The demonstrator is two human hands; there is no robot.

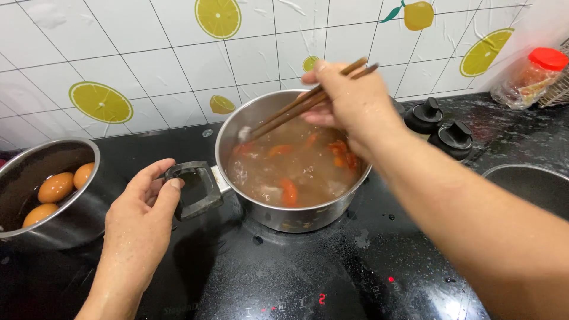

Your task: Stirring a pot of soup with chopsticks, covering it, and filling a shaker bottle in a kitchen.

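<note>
A steel saucepan (308, 218) stands on the black cooktop (332, 272), filled with cloudy broth and orange carrot pieces (288, 191). My right hand (349, 101) hovers over the pan's far rim and grips brown chopsticks (296, 109), whose tips touch a pale piece at the pan's left inner wall. My left hand (142, 213) is curled around the end of the pan's black handle (195, 186), thumb and fingers touching it.
A second steel pot (77, 207) at the left holds brown eggs (56, 186) in dark liquid. Two black-capped bottles (441, 127) stand behind the pan. A red-lidded jar (530, 74) sits at far right; a dark pan rim (527, 175) shows at right.
</note>
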